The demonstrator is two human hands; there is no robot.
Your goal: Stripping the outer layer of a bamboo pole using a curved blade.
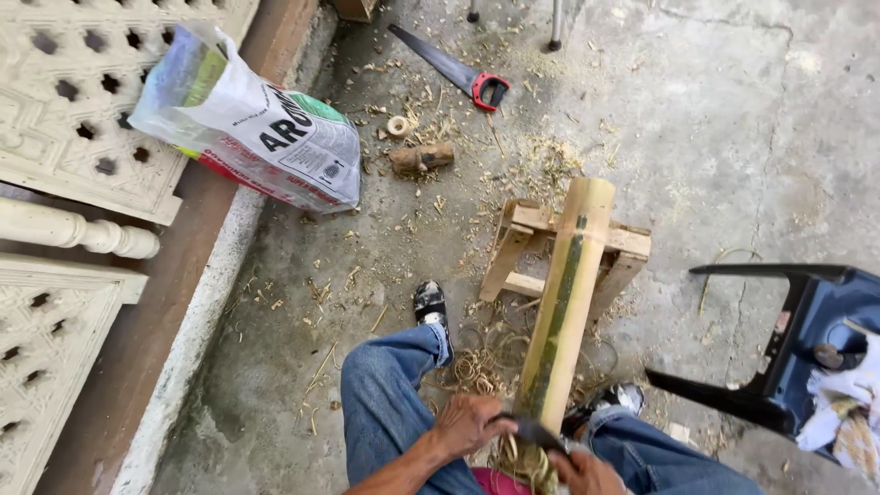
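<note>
Hands (518,445) are both gripping a dark blade (536,431) across the bamboo pole (564,302), which is leaning on a small wooden stand (527,247) mid-frame.

Bamboo pole (566,302): thick, pale yellow with a green strip partly shaved along its length. It slopes away from the grip, far end resting on a small wooden stand. Dark blade (534,431): held crosswise against the pole's near end, with curled shavings just below.

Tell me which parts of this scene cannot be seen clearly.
Head view:
- Right hand: cut off by the bottom edge.
- Dark blade: its ends hidden inside both hands, left hand included.
- Bamboo pole: lower end hidden behind blade and shavings.
- Blue chair: cut off at right.
</note>
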